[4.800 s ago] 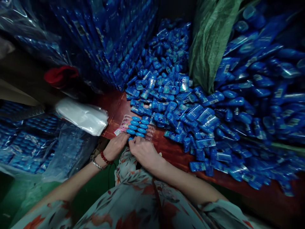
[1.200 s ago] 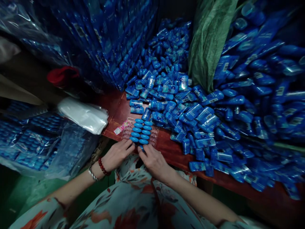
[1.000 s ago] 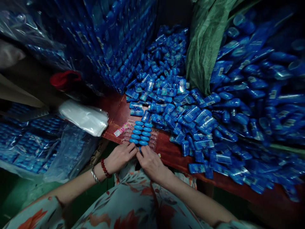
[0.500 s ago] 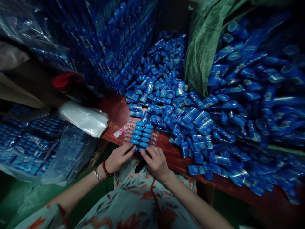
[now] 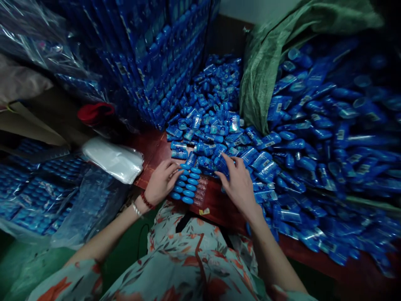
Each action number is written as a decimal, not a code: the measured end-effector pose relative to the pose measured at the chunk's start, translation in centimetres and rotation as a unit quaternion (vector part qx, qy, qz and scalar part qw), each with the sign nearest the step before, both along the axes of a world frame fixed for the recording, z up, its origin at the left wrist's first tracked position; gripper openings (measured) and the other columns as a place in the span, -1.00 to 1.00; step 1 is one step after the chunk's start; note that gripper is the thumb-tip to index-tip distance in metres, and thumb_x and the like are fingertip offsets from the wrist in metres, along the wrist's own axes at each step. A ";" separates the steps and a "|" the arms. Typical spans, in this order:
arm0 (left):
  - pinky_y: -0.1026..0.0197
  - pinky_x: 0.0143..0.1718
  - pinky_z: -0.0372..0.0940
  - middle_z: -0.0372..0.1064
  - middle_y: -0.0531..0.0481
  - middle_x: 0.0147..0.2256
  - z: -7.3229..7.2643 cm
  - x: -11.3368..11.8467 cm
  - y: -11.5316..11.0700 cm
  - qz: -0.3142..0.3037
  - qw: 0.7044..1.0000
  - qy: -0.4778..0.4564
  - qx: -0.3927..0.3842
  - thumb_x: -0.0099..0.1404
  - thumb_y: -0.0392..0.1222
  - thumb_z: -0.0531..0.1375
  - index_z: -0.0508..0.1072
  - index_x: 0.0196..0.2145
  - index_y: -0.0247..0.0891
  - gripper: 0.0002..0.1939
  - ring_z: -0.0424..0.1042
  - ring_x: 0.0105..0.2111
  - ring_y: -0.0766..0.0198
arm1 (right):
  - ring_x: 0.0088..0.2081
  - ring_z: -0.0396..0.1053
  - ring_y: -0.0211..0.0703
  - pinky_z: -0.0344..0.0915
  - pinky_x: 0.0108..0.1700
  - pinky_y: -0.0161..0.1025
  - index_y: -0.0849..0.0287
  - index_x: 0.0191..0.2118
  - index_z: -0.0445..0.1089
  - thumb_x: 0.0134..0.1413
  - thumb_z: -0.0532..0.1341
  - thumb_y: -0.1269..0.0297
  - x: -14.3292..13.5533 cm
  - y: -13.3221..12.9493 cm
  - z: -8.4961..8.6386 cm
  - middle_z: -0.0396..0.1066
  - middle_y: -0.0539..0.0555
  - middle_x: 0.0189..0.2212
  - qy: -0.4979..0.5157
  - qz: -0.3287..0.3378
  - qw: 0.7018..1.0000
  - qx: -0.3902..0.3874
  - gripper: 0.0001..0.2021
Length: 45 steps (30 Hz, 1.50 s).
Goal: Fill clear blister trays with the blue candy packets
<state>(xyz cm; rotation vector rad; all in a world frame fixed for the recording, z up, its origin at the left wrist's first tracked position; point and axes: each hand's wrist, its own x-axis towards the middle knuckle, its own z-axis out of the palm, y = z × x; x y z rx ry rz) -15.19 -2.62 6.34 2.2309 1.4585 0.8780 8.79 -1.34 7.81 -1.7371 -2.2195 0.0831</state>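
Note:
My left hand (image 5: pixel 162 179) rests at the left side of two rows of blue bottles (image 5: pixel 188 193), laid on their sides. Its curved fingers and thumb are apart, near the far end of the rows; whether they touch a bottle is hard to tell. To the right, my right hand (image 5: pixel 238 186) reaches over the near edge of the heap of blue shrink-wrapped bottles (image 5: pixel 216 138), thumb and forefinger spread with nothing between them. Pinkish, bumpy clear packaging (image 5: pixel 200 190) shows beside the rows.
Left of the rows lies a stack of clear plastic bags (image 5: pixel 112 161) on the red tabletop (image 5: pixel 150 150). A tall stack of packed blue bottles (image 5: pixel 150 62) rises behind. A green woven sack (image 5: pixel 260 79) with more bottles stands at right. A small yellowish scrap (image 5: pixel 204 212) lies by the front edge.
Both hands have left the near end of the rows. My left hand has moved up along the left side; my right hand has moved right and forward to the heap, its fingers spreading.

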 end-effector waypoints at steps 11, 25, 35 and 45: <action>0.17 -0.24 0.26 0.45 -0.16 -0.25 0.0 6.6 8.1 -0.073 0.976 0.125 -0.166 0.24 -0.12 0.20 0.37 -0.13 -0.33 -0.71 0.42 -0.20 0.07 | -0.27 0.34 -0.12 0.30 -0.22 -0.17 0.18 0.00 0.30 0.18 0.10 0.17 1.9 -0.3 -0.5 0.39 0.14 -0.15 0.225 -0.055 0.972 -0.032 -0.67; 0.21 -0.17 0.29 0.38 -0.10 -0.16 -1.4 -6.6 1.6 0.180 0.937 -0.200 -0.223 0.14 0.07 0.21 0.40 -0.09 -0.34 -0.52 0.37 -0.23 0.23 | -0.12 0.41 -0.12 0.40 -0.10 -0.14 0.14 0.04 0.34 0.02 0.20 0.27 1.1 -5.5 -5.5 0.36 0.16 -0.03 0.491 -0.059 0.832 -0.253 -0.59; 0.31 -0.43 0.31 0.33 -0.08 -0.18 -2.6 -6.4 -0.4 0.103 0.945 -0.195 -0.241 0.10 0.02 0.26 0.37 -0.11 -0.29 -0.54 0.37 -0.34 0.30 | -0.29 0.42 -0.13 0.39 -0.27 -0.21 0.12 0.10 0.25 0.23 0.01 0.34 0.6 -6.9 -5.2 0.38 0.13 -0.22 0.092 0.061 0.981 -0.157 -0.66; 0.13 -0.08 0.32 0.44 -0.10 -0.17 -2.5 -4.3 1.8 0.074 0.953 -0.198 -0.219 0.21 0.01 0.17 0.42 -0.14 -0.30 -0.64 0.42 -0.17 0.19 | -0.25 0.42 -0.06 0.37 -0.38 -0.20 0.19 -0.04 0.26 0.28 -0.06 0.20 0.1 -5.6 -4.0 0.36 0.19 -0.17 0.043 0.002 0.993 -0.111 -0.72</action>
